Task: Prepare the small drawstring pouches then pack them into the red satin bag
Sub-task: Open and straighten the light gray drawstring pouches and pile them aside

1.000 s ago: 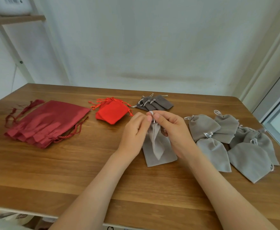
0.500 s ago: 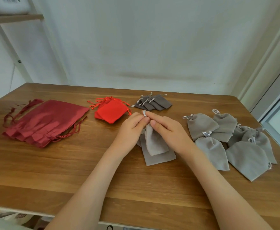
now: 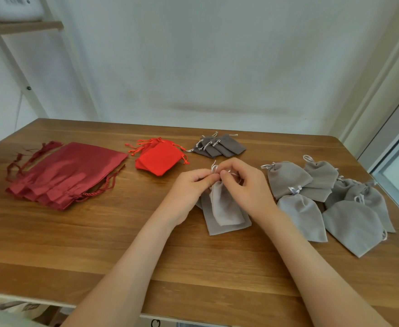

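Wooden bench point(image 3: 75, 244) stood against a white wall point(image 3: 217, 67); a shelf point(image 3: 21, 28) was at upper left and a window frame point(image 3: 394, 149) at far right. On the bench, left to right — a stack of red satin bags point(image 3: 71, 171) lay flat, cords trailing. Bright red pouches point(image 3: 158, 159) sat just beside them, and dark grey pouches point(image 3: 222, 146) were fanned beyond the hands. At centre, the left hand point(image 3: 189, 187) and right hand point(image 3: 248, 185) met over a light grey pouch point(image 3: 224, 206), each grip narrow, pinching its white drawstring point(image 3: 213, 167) at the neck. The pouch draped onto a flat grey pouch point(image 3: 217, 228) beneath. At right — a pile of cinched grey pouches point(image 3: 323, 197), overlapping, near the bench edge.
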`<state>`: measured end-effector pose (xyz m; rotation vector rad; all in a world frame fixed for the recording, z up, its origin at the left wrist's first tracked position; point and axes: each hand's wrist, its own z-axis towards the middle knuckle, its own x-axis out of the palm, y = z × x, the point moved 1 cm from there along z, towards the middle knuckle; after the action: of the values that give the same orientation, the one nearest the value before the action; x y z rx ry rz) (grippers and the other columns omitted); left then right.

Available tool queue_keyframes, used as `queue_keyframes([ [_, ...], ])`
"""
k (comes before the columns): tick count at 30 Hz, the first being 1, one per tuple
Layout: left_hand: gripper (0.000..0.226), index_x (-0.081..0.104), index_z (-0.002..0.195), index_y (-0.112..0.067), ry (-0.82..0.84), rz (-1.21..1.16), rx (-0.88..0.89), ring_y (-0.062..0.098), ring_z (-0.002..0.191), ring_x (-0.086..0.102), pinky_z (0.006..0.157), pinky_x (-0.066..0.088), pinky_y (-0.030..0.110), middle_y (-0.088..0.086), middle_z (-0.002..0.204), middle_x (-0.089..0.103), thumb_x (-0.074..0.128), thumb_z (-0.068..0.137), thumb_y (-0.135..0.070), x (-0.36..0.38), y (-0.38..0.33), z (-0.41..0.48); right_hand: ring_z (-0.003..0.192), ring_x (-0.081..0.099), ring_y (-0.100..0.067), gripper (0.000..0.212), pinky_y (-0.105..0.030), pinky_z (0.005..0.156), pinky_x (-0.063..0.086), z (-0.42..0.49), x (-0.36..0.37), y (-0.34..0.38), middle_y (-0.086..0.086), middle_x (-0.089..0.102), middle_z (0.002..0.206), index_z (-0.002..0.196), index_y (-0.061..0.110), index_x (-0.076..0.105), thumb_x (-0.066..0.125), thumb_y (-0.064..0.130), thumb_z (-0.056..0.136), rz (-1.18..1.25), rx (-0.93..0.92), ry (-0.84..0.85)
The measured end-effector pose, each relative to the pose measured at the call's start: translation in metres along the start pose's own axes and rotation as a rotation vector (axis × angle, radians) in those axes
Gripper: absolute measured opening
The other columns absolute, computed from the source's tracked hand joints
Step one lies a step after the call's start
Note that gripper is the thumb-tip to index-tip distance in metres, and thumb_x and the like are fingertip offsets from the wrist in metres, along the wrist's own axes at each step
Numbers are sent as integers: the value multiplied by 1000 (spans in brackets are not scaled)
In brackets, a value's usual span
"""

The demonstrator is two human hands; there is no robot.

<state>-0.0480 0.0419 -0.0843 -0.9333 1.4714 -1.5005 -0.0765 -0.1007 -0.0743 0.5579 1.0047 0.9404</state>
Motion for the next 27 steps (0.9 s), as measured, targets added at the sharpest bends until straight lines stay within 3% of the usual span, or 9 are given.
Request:
queue_keyframes([
  [5,19,75,91,-16,-41,48,-25,9,74,62,65,47,26,-4,77,71,57,94,-21,-3,1,1,52,39,-5,19,-21,53,35,1,-3,-1,12,39,60,88,24,40,57,16,92,22,20,-87],
  [8,18,70,92,-12,-88,-274,-66,10,71,62,62,49,22,-1,79,70,54,94,-19,-8,-5,2,56,42,-4,12,-17,54,33,3,-11,-1,11,44,61,87,24,46,53,29,95,-96,20,2],
  [11,14,67,87,-14,-52,-656,-77,14,74,65,62,53,25,2,83,69,57,87,-22,-17,-12,3,69,49,-3,13,-27,63,41,4,-12,-5,11,54,70,85,31,52,47,32,97,-242,-20,130],
  [14,12,72,75,-18,23,-887,-45,14,78,68,67,57,30,-1,87,71,75,68,-27,-22,-10,4,66,48,-1,9,-29,65,41,4,-11,-6,13,53,69,89,27,51,48,27,97,-161,41,112],
  [16,26,73,72,-18,76,-949,-25,14,78,69,67,57,31,-1,86,72,87,53,-28,-23,-9,3,66,48,-3,3,-28,66,42,5,-11,-7,12,52,71,97,25,47,48,27,97,-91,119,109],
  [18,28,72,73,-17,92,-942,-22,13,73,69,65,57,29,-2,80,70,87,52,-30,-22,-8,1,70,52,-2,4,-22,68,42,5,-11,-9,15,55,75,100,30,46,47,27,98,-117,141,147],
  [22,23,69,88,-17,-33,-870,-78,10,63,62,63,55,25,-6,69,61,66,72,-34,-20,-9,1,68,49,2,22,-11,60,35,6,-10,-14,12,56,72,80,27,56,47,19,99,-145,128,193],
  [25,33,66,106,-15,-93,-721,-150,7,59,57,59,54,23,-7,66,57,61,80,-34,-21,-11,2,78,52,-8,22,-22,73,41,9,-10,-16,4,59,82,77,19,61,50,17,96,-24,215,119],
  [27,31,65,109,-12,-114,-551,-209,8,55,55,54,52,23,-5,65,56,62,85,-31,-19,-12,2,79,50,-15,29,-31,78,39,10,-12,-15,1,56,81,69,18,60,51,20,96,230,327,51],
])
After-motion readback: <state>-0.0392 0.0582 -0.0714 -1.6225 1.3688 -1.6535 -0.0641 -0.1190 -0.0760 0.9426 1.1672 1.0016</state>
